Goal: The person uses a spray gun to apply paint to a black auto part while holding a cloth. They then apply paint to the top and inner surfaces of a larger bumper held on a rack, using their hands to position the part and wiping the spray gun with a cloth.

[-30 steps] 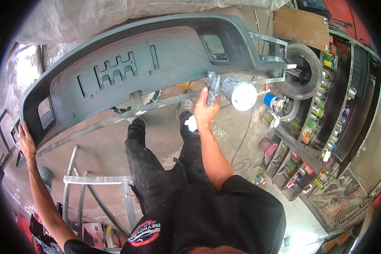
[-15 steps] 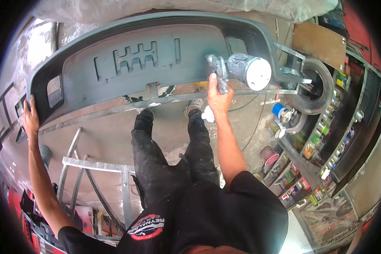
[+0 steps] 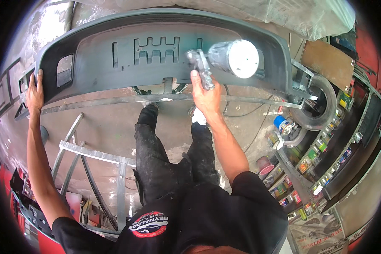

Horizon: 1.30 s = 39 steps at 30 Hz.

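Head camera, looking down: the grey bumper (image 3: 152, 74) stretches across in front of the person, ends to left and right, a metal bar (image 3: 122, 98) running along its lower edge. The right hand (image 3: 206, 95) is wrapped round a spray gun (image 3: 203, 67), its nozzle up before the slotted middle; whether anything is coming out, I can't tell. The left hand (image 3: 34, 94) clasps the bumper's left end, thumb on the near side.

From where I stand, the gun looks close: if it lingered there while spraying, I'd expect a heavy patch or a run. The big pale cup (image 3: 241, 59) juts out to its right and could knock the panel if the wrist rolled. Those left fingers might smudge the finish if it's wet, and a careless tug could shift the whole piece, since I can't see what fastens it.

Farther out, the plastic sheeting (image 3: 300, 15) behind could sag onto the top edge, and the metal frame (image 3: 93, 152) beside the person's legs (image 3: 156, 148) could trip a backward step.
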Each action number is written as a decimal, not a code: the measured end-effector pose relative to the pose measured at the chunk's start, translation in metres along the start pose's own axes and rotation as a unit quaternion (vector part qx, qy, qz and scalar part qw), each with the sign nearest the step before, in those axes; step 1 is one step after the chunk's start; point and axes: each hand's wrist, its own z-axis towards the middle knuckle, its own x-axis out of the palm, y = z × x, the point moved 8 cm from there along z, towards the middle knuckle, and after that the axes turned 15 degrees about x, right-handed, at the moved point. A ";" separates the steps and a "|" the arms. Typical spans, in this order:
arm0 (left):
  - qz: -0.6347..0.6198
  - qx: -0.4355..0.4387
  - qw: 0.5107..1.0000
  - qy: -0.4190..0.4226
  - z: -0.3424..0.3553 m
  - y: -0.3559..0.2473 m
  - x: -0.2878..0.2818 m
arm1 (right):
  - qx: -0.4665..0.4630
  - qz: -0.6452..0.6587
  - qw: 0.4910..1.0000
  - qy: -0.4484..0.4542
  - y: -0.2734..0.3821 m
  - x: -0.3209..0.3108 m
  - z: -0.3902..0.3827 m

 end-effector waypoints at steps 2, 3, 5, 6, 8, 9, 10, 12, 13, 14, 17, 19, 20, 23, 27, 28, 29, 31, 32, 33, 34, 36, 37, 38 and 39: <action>-0.017 -0.013 1.000 -0.004 0.000 -0.004 -0.003 | -0.045 -0.042 0.998 0.028 0.013 0.008 -0.004; -0.035 -0.023 0.999 -0.008 0.000 -0.004 -0.005 | -0.046 -0.042 0.998 0.030 0.012 0.008 -0.003; -0.026 -0.019 0.999 0.004 -0.001 -0.007 -0.007 | 0.004 -0.025 0.997 0.078 0.007 0.017 -0.001; -0.003 0.004 1.000 -0.003 0.000 -0.011 -0.010 | 0.004 -0.024 0.999 0.038 0.009 0.013 -0.002; -0.027 -0.002 0.998 -0.059 0.001 -0.010 -0.016 | -0.011 -0.005 1.000 0.020 0.002 0.021 0.002; -0.025 -0.005 0.998 -0.057 0.001 -0.008 -0.016 | -0.023 0.013 1.000 0.000 0.000 0.022 0.003; -0.030 -0.013 0.998 -0.048 0.003 -0.011 -0.017 | 0.017 0.018 0.998 0.054 -0.004 0.030 0.001; -0.048 -0.022 0.998 -0.040 0.002 -0.019 -0.019 | -0.042 -0.039 0.996 0.061 0.005 0.033 -0.004; -0.045 -0.025 0.998 -0.038 -0.001 -0.016 -0.020 | -0.104 -0.092 0.988 0.069 0.016 0.039 -0.008; -0.009 0.001 0.999 -0.037 -0.002 -0.018 -0.021 | -0.084 -0.082 0.990 0.071 0.019 0.041 -0.011; 0.012 0.034 0.997 -0.071 0.002 -0.025 -0.029 | 0.064 -0.007 0.995 0.072 0.000 0.051 -0.003; -0.034 0.014 0.997 -0.067 0.003 -0.027 -0.031 | 0.067 0.000 0.994 0.086 0.003 0.057 -0.009; -0.032 0.000 0.996 -0.082 0.002 -0.023 -0.029 | 0.013 -0.030 0.993 0.116 0.018 0.063 -0.016; -0.035 -0.004 0.998 -0.048 0.002 -0.031 -0.034 | -0.083 -0.091 0.981 0.150 0.034 0.073 -0.024; -0.015 0.001 0.999 -0.052 0.002 -0.029 -0.039 | 0.037 -0.016 0.992 0.119 0.022 0.082 -0.019; -0.062 -0.037 0.996 -0.050 0.003 -0.027 -0.037 | 0.047 -0.002 0.993 0.109 0.020 0.084 -0.019; -0.062 -0.039 0.996 -0.049 0.003 -0.029 -0.039 | 0.047 -0.003 0.993 0.111 0.020 0.086 -0.020; -0.070 -0.035 0.996 -0.041 0.002 -0.031 -0.043 | -0.036 -0.068 0.988 0.131 0.035 0.094 -0.027; -0.058 -0.034 0.998 -0.014 0.001 -0.032 -0.041 | -0.079 -0.099 0.982 0.141 0.043 0.099 -0.031; -0.056 -0.037 0.998 -0.013 0.000 -0.032 -0.043 | -0.080 -0.099 0.981 0.144 0.045 0.106 -0.032; -0.047 -0.026 0.998 -0.028 0.002 -0.035 -0.046 | -0.068 -0.045 0.992 0.099 0.047 0.105 -0.030; -0.093 -0.047 0.994 -0.041 0.010 -0.044 -0.055 | -0.041 0.034 0.998 0.036 0.039 0.111 -0.024; -0.090 -0.048 0.994 -0.040 0.006 -0.040 -0.054 | -0.041 0.036 0.998 0.039 0.042 0.120 -0.027; -0.076 -0.035 0.996 -0.040 0.005 -0.038 -0.053 | -0.070 0.033 0.996 0.051 0.050 0.129 -0.032; -0.062 -0.022 0.997 -0.040 0.003 -0.037 -0.053 | -0.099 0.030 0.993 0.063 0.058 0.135 -0.037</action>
